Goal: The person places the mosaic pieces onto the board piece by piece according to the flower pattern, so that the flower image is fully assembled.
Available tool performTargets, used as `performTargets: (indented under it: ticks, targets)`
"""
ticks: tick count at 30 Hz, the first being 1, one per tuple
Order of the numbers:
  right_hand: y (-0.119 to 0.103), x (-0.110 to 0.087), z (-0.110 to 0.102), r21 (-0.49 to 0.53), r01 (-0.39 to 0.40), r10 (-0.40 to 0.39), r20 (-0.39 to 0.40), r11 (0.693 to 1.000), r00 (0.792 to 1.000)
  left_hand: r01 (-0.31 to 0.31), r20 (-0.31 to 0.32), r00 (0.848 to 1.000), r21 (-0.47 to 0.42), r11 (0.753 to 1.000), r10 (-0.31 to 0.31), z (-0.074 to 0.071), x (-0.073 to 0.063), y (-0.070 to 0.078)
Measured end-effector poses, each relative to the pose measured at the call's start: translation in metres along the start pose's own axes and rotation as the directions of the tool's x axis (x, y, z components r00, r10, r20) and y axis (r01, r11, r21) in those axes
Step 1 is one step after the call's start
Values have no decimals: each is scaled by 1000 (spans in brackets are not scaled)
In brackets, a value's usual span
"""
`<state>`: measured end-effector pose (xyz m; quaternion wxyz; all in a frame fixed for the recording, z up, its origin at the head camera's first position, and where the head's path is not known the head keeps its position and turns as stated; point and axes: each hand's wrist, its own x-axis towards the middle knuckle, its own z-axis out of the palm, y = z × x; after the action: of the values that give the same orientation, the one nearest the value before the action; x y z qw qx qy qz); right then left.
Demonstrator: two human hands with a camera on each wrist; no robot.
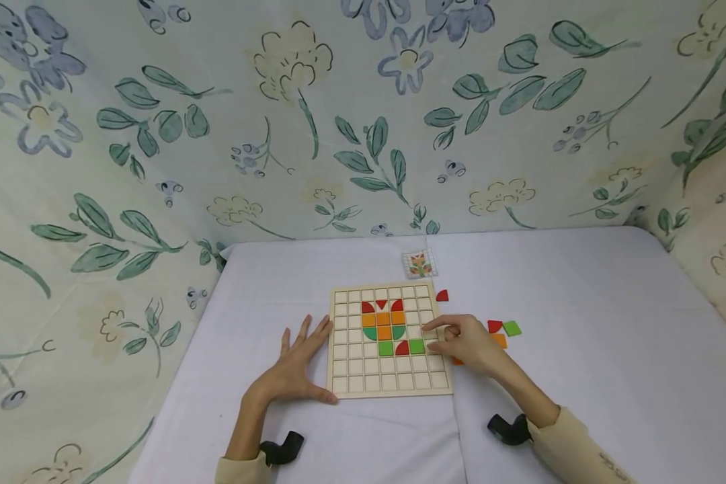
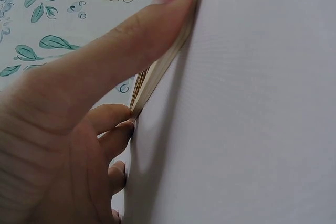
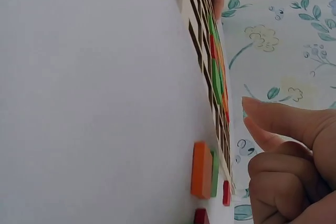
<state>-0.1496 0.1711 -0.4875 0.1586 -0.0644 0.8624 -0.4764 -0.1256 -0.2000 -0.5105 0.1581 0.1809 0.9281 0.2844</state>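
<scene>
A wooden grid board lies on the table with coloured tiles set in its middle cells. Red quarter-circles and a red triangle form the top row, orange squares and dark green rounded tiles sit below, then two light green squares flank a red quarter-circle. My left hand is spread, fingertips at the board's left edge and thumb by its lower left corner. Over the right edge hovers my right hand, thumb and index apart with nothing between them, other fingers curled.
A small pattern card lies behind the board. Loose tiles lie to the right: a red quarter-circle, another red tile, a light green square and orange ones. A floral cloth hangs behind the white-covered table.
</scene>
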Motion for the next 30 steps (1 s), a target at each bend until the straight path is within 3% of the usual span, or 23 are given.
performTargets:
  ticks: [16, 23, 30]
  targets:
    - [30, -21, -59, -107, -57, 40, -158, 993, 987, 12, -6, 1000, 3, 1000, -12, 1, -1, -1]
    - [41, -29, -62, -89, -131, 121, -104, 987, 987, 5, -5, 1000, 4, 1000, -5, 0, -1, -1]
    - [46, -32, -58, -106, -109, 103, -63, 988, 993, 2, -1, 1000, 2, 1000, -2, 1, 0, 0]
